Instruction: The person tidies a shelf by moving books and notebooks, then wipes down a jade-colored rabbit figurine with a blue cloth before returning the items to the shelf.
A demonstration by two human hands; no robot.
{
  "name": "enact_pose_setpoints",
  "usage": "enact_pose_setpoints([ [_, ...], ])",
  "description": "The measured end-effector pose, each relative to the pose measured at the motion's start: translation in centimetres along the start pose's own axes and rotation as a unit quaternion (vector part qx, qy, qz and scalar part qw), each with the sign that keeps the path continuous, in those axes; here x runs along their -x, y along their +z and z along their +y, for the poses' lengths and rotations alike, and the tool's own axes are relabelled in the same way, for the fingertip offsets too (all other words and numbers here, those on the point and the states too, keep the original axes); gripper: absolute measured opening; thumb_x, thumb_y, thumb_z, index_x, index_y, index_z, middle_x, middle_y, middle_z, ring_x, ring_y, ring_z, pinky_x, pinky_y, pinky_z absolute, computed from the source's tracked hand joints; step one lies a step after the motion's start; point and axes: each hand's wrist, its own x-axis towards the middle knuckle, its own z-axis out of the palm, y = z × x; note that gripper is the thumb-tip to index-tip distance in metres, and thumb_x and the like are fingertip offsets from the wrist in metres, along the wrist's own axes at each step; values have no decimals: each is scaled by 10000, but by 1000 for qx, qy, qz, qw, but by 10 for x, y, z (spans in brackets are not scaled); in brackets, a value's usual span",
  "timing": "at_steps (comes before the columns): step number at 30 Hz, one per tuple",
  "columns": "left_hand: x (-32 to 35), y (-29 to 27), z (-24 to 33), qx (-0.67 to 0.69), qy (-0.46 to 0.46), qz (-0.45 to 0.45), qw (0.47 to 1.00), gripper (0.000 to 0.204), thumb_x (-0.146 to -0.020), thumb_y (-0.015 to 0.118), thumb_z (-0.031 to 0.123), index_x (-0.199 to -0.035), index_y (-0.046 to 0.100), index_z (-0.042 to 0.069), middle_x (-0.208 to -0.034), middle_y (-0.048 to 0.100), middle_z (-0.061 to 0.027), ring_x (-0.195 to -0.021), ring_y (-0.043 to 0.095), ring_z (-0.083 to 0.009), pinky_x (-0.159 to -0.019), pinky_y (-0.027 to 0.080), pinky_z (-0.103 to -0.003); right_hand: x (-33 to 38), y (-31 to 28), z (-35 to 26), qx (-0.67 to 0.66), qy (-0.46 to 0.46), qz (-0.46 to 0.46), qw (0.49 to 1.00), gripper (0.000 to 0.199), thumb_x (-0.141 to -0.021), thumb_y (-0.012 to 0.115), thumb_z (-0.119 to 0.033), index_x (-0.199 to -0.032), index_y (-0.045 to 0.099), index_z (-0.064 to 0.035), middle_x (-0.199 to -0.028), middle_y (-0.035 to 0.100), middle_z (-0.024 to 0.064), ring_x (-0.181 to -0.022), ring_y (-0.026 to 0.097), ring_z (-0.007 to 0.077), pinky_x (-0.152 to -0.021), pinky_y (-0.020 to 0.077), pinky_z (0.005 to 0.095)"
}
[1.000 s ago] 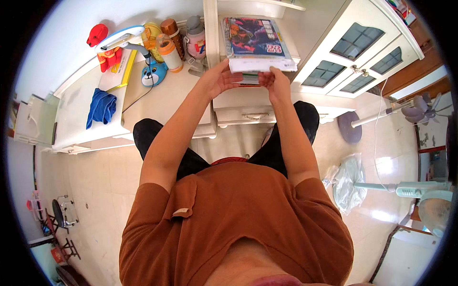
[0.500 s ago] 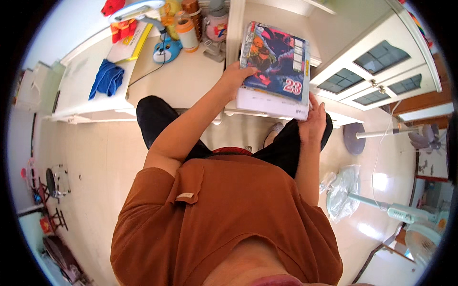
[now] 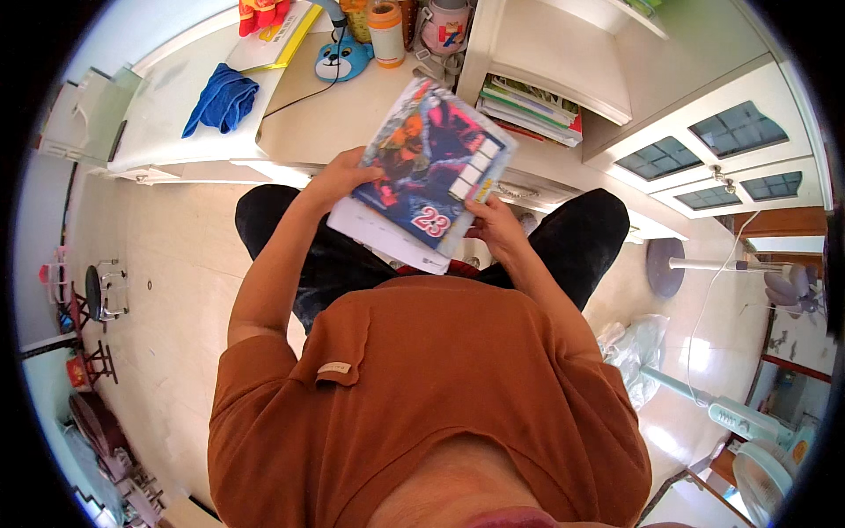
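Note:
A booklet [image 3: 427, 167] with a dark blue, pink and orange cover is held between my two hands, tilted above my lap at the desk's front edge. White paper [image 3: 378, 236] shows beneath its lower edge. My left hand [image 3: 345, 179] grips the left edge, thumb on the cover. At the lower right edge, my right hand [image 3: 495, 224] pinches it, with the thumb on top and fingers partly hidden underneath. Beyond the booklet, a pile of books [image 3: 532, 110] lies flat in the low shelf compartment.
On the desk [image 3: 299, 132] are a blue cloth [image 3: 222, 99], a blue animal-faced lamp base [image 3: 343, 60], an orange-white bottle [image 3: 385, 35] and a pink cup [image 3: 444, 31]. White cabinet doors [image 3: 713, 158] stand to the right. A fan [image 3: 766, 458] and plastic bag [image 3: 638, 352] are at lower right.
Both hands have brought the booklet left and closer to my body, away from the shelf, and tilted it. The pile of books behind it has come into view.

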Motion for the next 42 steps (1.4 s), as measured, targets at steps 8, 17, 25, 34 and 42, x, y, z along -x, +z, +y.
enact_pose_setpoints([
  [8, -35, -105, -27, -221, -20, 45, 974, 342, -840, 737, 248, -1077, 665, 13, -962, 686, -104, -868, 629, -217, -805, 486, -365, -71, 63, 16, -72, 92, -103, 988, 281, -940, 628, -253, -1179, 553, -126, -1096, 628, 72, -975, 613, 240, -811, 497, 399],
  [17, -150, -156, -17, -526, 119, 277, 795, 340, -788, 643, 187, -1097, 684, 51, -979, 692, -184, -922, 667, -348, -819, 518, -444, -119, 69, 5, -56, 86, -103, 989, 361, -936, 622, -287, -1237, 539, -107, -1210, 632, 143, -1069, 635, 287, -826, 528, 415],
  [25, -139, 23, -19, -62, 111, 64, 990, 273, -917, 640, 200, -1110, 668, 10, -904, 665, -44, -771, 632, -119, -684, 522, -256, -86, -144, -63, -243, -111, 318, 910, 472, -921, 597, -433, -1264, 528, -116, -1041, 594, 103, -906, 610, 261, -690, 505, 423],
  [34, -195, 141, 21, 318, -100, -34, 942, 661, -920, 674, 383, -1379, 390, 0, -1287, 527, -249, -1150, 561, -372, -918, 517, -434, -98, -173, -122, -87, -86, 247, 961, 424, -916, 628, -414, -1193, 575, -98, -1055, 639, 140, -731, 629, 234, -566, 498, 393],
  [42, -226, 142, 18, 443, -64, 25, 894, 552, -905, 699, 251, -1313, 428, -2, -1315, 449, -283, -1196, 497, -445, -1000, 462, -558, -115, -171, -110, -71, -139, 245, 957, 353, -920, 605, -255, -1202, 567, -46, -936, 661, 140, -735, 664, 244, -590, 541, 374],
])
